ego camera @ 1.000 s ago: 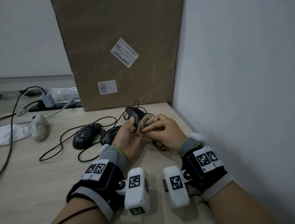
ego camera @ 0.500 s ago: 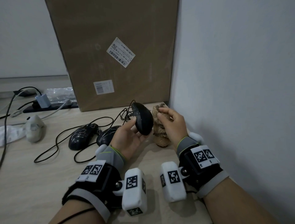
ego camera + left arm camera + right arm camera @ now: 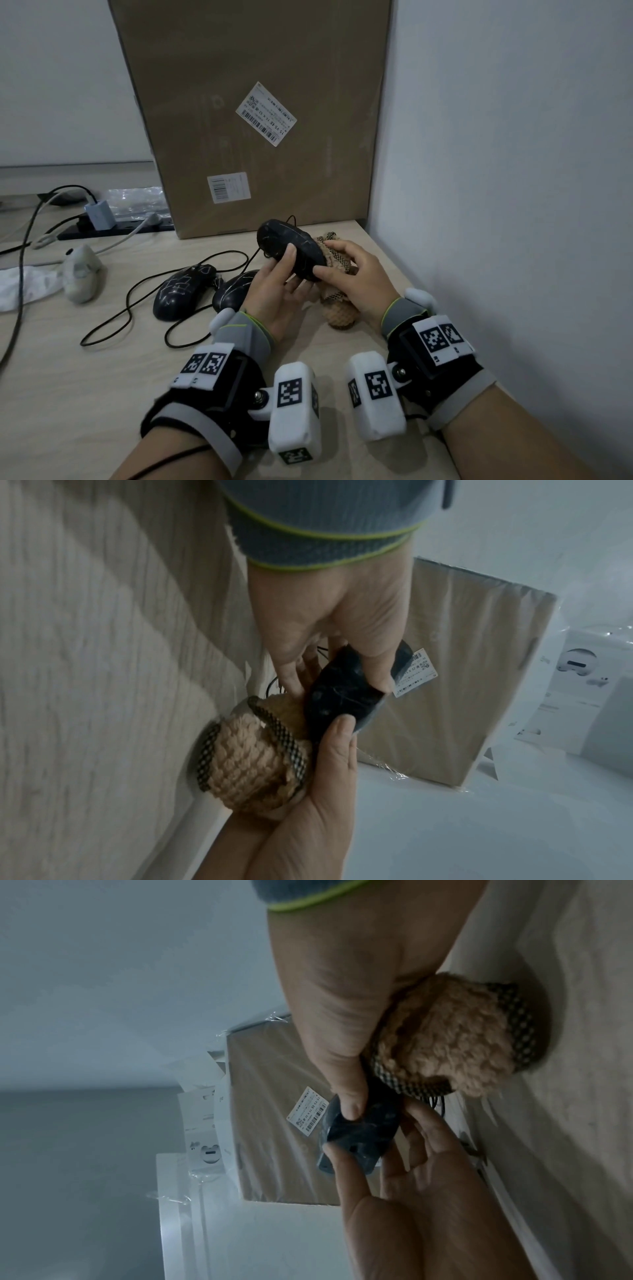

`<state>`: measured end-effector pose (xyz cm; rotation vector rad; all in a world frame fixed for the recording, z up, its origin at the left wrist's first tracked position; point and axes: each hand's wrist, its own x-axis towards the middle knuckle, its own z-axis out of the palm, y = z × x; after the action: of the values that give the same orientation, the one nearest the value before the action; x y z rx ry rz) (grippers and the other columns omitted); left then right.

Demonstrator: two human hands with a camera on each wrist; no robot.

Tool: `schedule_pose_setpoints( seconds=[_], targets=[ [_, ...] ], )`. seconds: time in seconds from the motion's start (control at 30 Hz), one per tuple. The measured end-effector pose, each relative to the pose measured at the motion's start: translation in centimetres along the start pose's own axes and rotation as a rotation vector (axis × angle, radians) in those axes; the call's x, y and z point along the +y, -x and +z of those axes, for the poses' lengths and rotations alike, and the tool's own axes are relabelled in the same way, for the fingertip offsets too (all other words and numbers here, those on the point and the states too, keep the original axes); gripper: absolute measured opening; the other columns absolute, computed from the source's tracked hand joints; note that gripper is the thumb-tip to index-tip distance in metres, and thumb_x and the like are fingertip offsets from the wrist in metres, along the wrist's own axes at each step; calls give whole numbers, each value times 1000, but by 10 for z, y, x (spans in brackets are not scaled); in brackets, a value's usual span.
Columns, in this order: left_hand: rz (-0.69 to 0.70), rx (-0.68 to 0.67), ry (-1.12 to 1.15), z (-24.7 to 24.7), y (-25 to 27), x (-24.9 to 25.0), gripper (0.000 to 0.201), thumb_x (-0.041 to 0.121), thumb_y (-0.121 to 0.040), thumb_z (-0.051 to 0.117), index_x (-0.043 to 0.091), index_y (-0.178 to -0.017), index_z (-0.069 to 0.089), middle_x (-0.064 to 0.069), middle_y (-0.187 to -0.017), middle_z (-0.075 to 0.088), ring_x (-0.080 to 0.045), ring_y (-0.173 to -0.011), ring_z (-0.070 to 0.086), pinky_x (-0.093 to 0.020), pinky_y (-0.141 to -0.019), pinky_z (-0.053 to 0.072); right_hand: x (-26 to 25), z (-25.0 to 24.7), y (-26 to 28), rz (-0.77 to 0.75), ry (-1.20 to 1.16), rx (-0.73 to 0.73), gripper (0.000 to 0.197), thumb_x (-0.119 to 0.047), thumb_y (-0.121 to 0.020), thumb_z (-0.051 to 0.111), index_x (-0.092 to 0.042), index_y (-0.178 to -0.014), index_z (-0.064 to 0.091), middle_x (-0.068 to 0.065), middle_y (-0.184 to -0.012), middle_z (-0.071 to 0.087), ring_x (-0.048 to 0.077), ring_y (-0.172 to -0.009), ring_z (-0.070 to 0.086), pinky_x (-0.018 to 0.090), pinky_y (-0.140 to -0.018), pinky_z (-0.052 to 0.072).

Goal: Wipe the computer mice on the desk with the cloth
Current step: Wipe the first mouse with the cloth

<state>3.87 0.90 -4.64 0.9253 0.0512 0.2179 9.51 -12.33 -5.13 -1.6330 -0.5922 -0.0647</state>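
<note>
My left hand (image 3: 291, 270) holds a black wired mouse (image 3: 291, 248) lifted above the desk, thumb on top and fingers beneath. In the left wrist view the mouse (image 3: 342, 696) sits between that thumb and fingers. My right hand (image 3: 325, 258) grips a tan fuzzy cloth (image 3: 342, 311) with a checked edge, bunched against the mouse's right side, and its thumb rests on the mouse. In the right wrist view the cloth (image 3: 445, 1034) fills the palm and the thumb touches the mouse (image 3: 359, 1123). Two more black mice (image 3: 185, 291) (image 3: 236, 289) lie on the desk to the left.
A tall cardboard box (image 3: 257, 120) stands just behind the hands, and a wall (image 3: 496, 171) closes the right side. A white mouse (image 3: 80, 274), loose cables (image 3: 126, 308), a power strip (image 3: 113, 229) and a white crumpled sheet (image 3: 20, 284) lie at the left.
The cloth came off the mouse, and the left hand turned the mouse and raised it. Now the right hand has brought the cloth back against its right side, thumb on it.
</note>
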Motion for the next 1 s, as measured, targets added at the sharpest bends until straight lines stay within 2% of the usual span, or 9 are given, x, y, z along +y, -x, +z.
schedule_pose_setpoints(
  seconds=[0.17, 0.27, 0.37, 0.5, 0.63, 0.73, 0.8, 0.87, 1.0],
  targets=[
    [31, 60, -68, -1, -3, -2, 28, 19, -98, 45, 11, -123, 54, -9, -112, 66, -19, -98, 65, -25, -78, 57, -3, -3, 0, -16, 7, 125, 32, -25, -69, 80, -23, -100, 69, -7, -104, 68, 9, -102, 60, 35, -93, 49],
    [47, 67, -22, 0, -2, -1, 25, 18, -98, 45, 11, -120, 54, -9, -100, 67, -17, -81, 70, -25, -60, 58, -7, -1, 1, -55, -72, 77, 26, -18, -71, 79, -22, -96, 72, -3, -101, 70, 9, -97, 65, 32, -89, 52],
    [24, 77, -21, -1, -2, -1, 26, 20, -98, 46, 9, -120, 55, -12, -106, 67, -18, -79, 71, -28, -61, 57, -7, 1, 2, -115, -88, 9, 23, -15, -74, 77, -26, -93, 74, -2, -100, 67, 13, -98, 64, 33, -92, 51],
    [-53, 65, -178, -3, -3, -5, 23, 21, -93, 55, 15, -115, 61, -11, -108, 68, -23, -86, 66, -34, -73, 51, -6, -1, -1, -147, -69, 50, 21, -11, -82, 69, -17, -101, 72, -7, -108, 65, 6, -104, 60, 21, -93, 46],
    [-160, -9, -282, 1, -1, -9, 15, 21, -90, 57, 14, -102, 64, -8, -93, 65, -20, -73, 61, -27, -54, 49, -5, -6, -5, -114, -81, 159, 22, -16, -90, 59, -20, -111, 66, -9, -114, 61, -7, -104, 54, 10, -92, 40],
    [-174, -23, -307, 1, 0, -9, 16, 22, -90, 57, 15, -103, 64, -9, -94, 62, -21, -73, 60, -28, -56, 51, -5, -7, -7, -89, -108, 130, 26, -15, -94, 52, -17, -119, 61, -14, -114, 56, -14, -102, 50, 4, -90, 37],
    [-145, 4, -281, 1, -1, -8, 23, 22, -91, 57, 13, -112, 63, -11, -103, 64, -22, -78, 62, -31, -63, 53, -5, -6, -5, -70, -107, 60, 28, -15, -95, 51, -17, -120, 60, -10, -119, 57, -5, -109, 52, 6, -92, 38],
    [-96, 59, -228, -2, -2, -6, 26, 21, -92, 57, 12, -116, 60, -12, -107, 66, -22, -83, 65, -33, -65, 56, -6, -3, -3, -56, -114, -27, 27, -13, -92, 55, -21, -117, 62, -6, -120, 59, 6, -115, 54, 16, -99, 40],
    [41, 179, -207, -5, -5, -3, 32, 20, -92, 58, 7, -120, 54, -12, -105, 67, -23, -87, 66, -34, -69, 56, -7, -1, 2, -56, -115, -118, 30, -5, -81, 68, -18, -108, 66, -5, -107, 61, 12, -109, 58, 29, -99, 46]
  ],
)
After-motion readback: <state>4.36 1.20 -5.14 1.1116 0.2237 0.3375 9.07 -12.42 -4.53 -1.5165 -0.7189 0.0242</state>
